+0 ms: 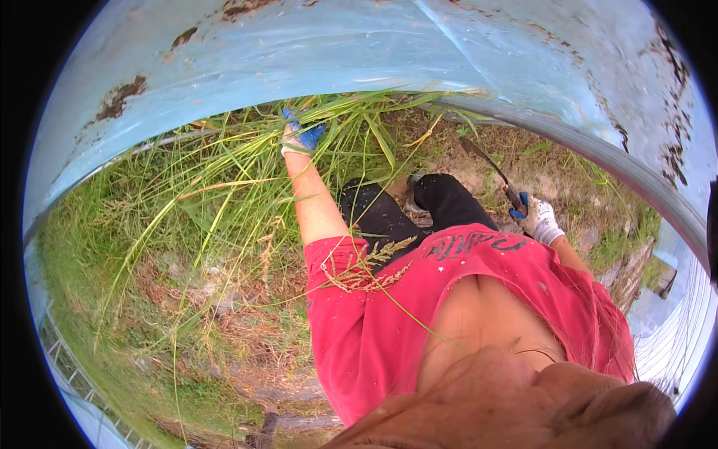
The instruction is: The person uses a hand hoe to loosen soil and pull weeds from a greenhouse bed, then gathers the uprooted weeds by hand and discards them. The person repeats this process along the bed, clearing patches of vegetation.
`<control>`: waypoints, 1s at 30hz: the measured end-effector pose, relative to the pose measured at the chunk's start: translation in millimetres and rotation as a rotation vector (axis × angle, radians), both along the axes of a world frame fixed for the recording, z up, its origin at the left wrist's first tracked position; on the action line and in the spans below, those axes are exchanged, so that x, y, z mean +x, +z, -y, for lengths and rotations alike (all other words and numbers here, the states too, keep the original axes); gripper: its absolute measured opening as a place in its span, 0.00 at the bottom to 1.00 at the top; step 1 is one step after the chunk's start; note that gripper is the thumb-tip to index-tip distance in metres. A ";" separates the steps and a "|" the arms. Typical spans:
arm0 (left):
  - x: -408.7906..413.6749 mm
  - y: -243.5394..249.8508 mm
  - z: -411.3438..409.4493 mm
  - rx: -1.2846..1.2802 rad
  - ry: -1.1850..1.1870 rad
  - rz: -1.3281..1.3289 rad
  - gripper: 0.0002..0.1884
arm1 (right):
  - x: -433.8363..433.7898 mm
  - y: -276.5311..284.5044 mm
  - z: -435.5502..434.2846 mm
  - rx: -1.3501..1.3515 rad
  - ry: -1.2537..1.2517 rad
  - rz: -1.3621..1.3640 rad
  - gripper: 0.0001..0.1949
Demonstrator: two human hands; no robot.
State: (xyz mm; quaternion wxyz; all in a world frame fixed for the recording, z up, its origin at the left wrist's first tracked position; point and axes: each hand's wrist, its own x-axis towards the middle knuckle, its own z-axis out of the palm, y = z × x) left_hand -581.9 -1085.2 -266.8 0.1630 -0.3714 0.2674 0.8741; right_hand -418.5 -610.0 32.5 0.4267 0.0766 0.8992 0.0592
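My left hand (pixel 302 136), in a white glove with blue-coated fingers, is closed around a bundle of long green grass (pixel 336 120) beside the blue plastic sheet. Stems and leaves spread from it to both sides, and some hang down to the left. In my right hand (pixel 534 216), gloved alike, is the handle of a sickle (pixel 493 168). Its dark, curved blade points up and left, over the soil and apart from the grass bundle. A stalk with seed heads (pixel 387 255) lies across my left sleeve.
Blue plastic sheeting (pixel 359 50) with mud stains rises ahead. A grey metal pipe (pixel 594 149) curves along its lower edge to the right. Grass and dry plant litter (pixel 252 337) cover the ground at left. A weathered wooden log (pixel 631 275) lies at far right.
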 end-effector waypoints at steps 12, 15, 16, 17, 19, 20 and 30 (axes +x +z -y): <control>40.3 -15.3 -7.9 -0.041 0.048 -0.037 0.33 | -136.1 -155.5 178.0 -0.308 0.219 -0.472 0.31; 57.2 -37.1 -26.4 -0.021 -0.022 0.014 0.35 | -153.9 -190.8 178.6 -0.166 0.431 -0.525 0.33; 61.1 -34.5 -33.4 -0.061 -0.031 0.027 0.35 | -157.7 -201.0 175.3 -0.120 0.513 -0.544 0.33; 73.2 -38.1 -31.4 -0.108 -0.027 0.055 0.34 | -167.1 -178.9 196.5 -0.084 0.466 -0.307 0.36; 90.2 -81.8 -34.6 -0.132 -0.038 0.097 0.34 | -160.0 -210.5 173.2 -0.072 0.539 -0.423 0.40; 98.4 -89.9 -36.3 -0.152 -0.058 0.109 0.34 | -158.4 -209.9 174.2 -0.052 0.552 -0.414 0.40; 157.6 56.7 -103.8 -0.390 -0.026 -0.348 0.17 | -159.8 -213.2 189.6 -0.053 0.546 -0.213 0.38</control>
